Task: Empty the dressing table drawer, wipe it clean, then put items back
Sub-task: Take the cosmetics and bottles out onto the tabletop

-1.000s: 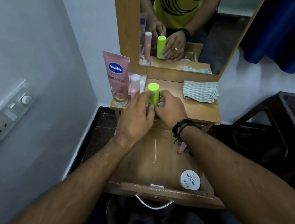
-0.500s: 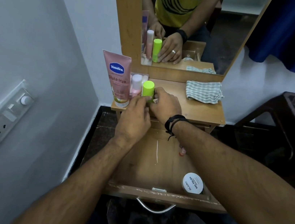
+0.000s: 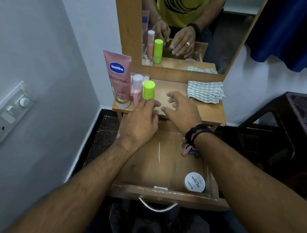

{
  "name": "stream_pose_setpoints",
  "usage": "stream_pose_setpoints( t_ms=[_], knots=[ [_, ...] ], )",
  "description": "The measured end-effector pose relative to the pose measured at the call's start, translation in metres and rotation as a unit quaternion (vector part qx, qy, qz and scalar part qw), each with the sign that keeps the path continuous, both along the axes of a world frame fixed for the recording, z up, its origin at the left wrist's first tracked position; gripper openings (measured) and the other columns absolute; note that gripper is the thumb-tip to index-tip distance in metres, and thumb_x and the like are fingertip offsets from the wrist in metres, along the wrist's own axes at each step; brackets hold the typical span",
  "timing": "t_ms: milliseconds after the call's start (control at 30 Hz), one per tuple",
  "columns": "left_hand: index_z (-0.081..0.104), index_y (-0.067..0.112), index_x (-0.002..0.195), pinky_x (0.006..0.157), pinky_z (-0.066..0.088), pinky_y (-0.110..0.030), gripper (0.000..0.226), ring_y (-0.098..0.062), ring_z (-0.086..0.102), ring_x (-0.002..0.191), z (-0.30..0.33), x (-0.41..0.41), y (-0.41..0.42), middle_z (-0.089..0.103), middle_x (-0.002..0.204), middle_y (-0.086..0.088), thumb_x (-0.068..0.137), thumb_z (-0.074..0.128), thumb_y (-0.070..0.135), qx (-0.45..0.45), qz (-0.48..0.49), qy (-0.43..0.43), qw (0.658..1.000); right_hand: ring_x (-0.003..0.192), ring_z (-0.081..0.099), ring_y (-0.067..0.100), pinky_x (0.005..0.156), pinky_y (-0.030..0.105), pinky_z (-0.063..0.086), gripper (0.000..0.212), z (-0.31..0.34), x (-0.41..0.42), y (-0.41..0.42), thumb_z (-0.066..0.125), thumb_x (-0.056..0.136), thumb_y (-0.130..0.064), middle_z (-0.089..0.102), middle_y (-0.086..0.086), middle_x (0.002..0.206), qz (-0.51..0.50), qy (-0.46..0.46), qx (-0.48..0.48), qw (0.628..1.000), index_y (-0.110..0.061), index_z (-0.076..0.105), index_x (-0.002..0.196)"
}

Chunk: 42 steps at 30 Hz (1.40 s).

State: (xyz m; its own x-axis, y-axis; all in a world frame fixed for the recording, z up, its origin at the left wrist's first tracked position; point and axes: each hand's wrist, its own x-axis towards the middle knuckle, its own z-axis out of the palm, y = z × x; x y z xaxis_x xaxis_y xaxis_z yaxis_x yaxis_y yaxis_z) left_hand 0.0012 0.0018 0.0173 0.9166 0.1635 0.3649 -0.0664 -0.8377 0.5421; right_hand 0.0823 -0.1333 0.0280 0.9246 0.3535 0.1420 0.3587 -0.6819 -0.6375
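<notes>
Emptying continues: with your left hand [image 3: 142,119] touching the green-capped bottle [image 3: 149,91] and right hand [image 3: 182,108] spread empty, reach for the white nail-polish jar [image 3: 195,182] in the drawer [image 3: 165,194].

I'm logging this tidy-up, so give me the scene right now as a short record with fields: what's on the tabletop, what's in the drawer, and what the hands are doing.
tabletop: Vaseline tube, pink bottle, green bottle, all upright at left; checked cloth at right
drawer: pulled open; white round jar at front right, small items partly hidden by the wrist
left hand: fingertips at the green bottle's base, grip unclear
right hand: fingers spread, holding nothing
</notes>
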Motion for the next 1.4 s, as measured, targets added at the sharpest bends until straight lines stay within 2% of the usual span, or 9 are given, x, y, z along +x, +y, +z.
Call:
stream_pose_setpoints(
  t_ms=[133,233,367,500,733,900,1000,1267,1400],
  knots=[
    [0.065,0.015,0.113,0.079,0.052,-0.042,0.020,-0.025,0.062,0.096,-0.002,-0.004,-0.026,0.064,0.108,-0.006,0.095,0.058,0.019,0.016,-0.048,0.012,0.999,0.094,0.063,0.019,0.086,0.040,0.052,0.030,0.001,-0.019,-0.050,0.069,0.084,-0.030,0.070,-0.001,0.102,-0.020,-0.034,-0.015,0.999,-0.019,0.069,0.112],
    [0.067,0.016,0.109,0.079,0.052,-0.043,0.017,-0.026,0.065,0.092,-0.012,-0.005,-0.043,0.064,0.107,-0.005,0.094,0.058,0.020,0.040,-0.096,0.046,0.993,0.093,0.064,0.022,0.085,0.041,0.052,0.024,-0.006,-0.031,-0.082,0.067,0.082,-0.030,0.071,0.001,0.097,-0.045,-0.027,-0.077,0.996,-0.020,0.072,0.103],
    [0.063,0.025,0.117,0.085,0.052,-0.042,0.024,-0.031,0.063,0.103,-0.026,-0.004,-0.062,0.059,0.119,-0.001,0.095,0.054,0.030,0.078,-0.119,0.158,0.977,0.095,0.065,0.023,0.086,0.043,0.052,0.022,-0.017,-0.047,-0.110,0.065,0.083,-0.030,0.070,-0.001,0.098,-0.069,0.008,-0.146,0.987,-0.022,0.074,0.102],
    [0.061,0.029,0.126,0.084,0.051,-0.039,0.032,-0.029,0.062,0.107,-0.035,-0.001,-0.074,0.057,0.121,-0.002,0.097,0.051,0.038,0.108,-0.139,0.206,0.963,0.096,0.064,0.025,0.087,0.044,0.051,0.025,-0.027,-0.052,-0.121,0.064,0.085,-0.037,0.066,0.001,0.103,-0.077,0.042,-0.213,0.973,-0.026,0.073,0.106],
    [0.062,0.025,0.123,0.081,0.051,-0.040,0.031,-0.029,0.062,0.101,-0.048,0.003,-0.084,0.059,0.115,-0.005,0.101,0.045,0.037,0.137,-0.149,0.205,0.958,0.090,0.060,0.022,0.079,0.044,0.055,0.023,-0.049,-0.055,-0.120,0.064,0.086,-0.047,0.059,-0.005,0.102,-0.076,0.046,-0.263,0.961,-0.034,0.072,0.104],
    [0.060,0.025,0.122,0.069,0.044,-0.035,0.028,-0.024,0.061,0.092,-0.052,0.003,-0.087,0.057,0.110,-0.002,0.101,0.046,0.037,0.153,-0.148,0.194,0.958,0.095,0.058,0.027,0.084,0.047,0.052,0.033,-0.062,-0.053,-0.120,0.060,0.087,-0.050,0.058,-0.002,0.108,-0.077,0.048,-0.291,0.952,-0.032,0.067,0.114],
    [0.059,0.023,0.118,0.072,0.047,-0.036,0.024,-0.025,0.061,0.093,-0.052,0.005,-0.085,0.058,0.110,-0.002,0.099,0.049,0.035,0.148,-0.151,0.200,0.957,0.096,0.058,0.028,0.084,0.048,0.051,0.038,-0.068,-0.052,-0.121,0.058,0.086,-0.054,0.059,-0.002,0.110,-0.078,0.044,-0.311,0.946,-0.030,0.067,0.115],
    [0.057,0.020,0.110,0.070,0.040,-0.033,0.017,-0.025,0.060,0.093,-0.049,0.001,-0.084,0.059,0.107,-0.002,0.098,0.050,0.031,0.144,-0.150,0.194,0.959,0.087,0.058,0.022,0.083,0.045,0.050,0.034,-0.076,-0.049,-0.116,0.064,0.081,-0.055,0.060,-0.005,0.101,-0.098,0.034,-0.291,0.951,-0.028,0.064,0.101],
    [0.057,0.020,0.115,0.073,0.045,-0.035,0.022,-0.028,0.061,0.096,-0.044,-0.003,-0.083,0.059,0.110,-0.002,0.098,0.049,0.032,0.147,-0.153,0.199,0.957,0.083,0.057,0.019,0.088,0.041,0.045,0.029,-0.068,-0.053,-0.115,0.065,0.081,-0.048,0.058,-0.003,0.095,-0.085,0.053,-0.273,0.957,-0.023,0.061,0.094]
  ],
)
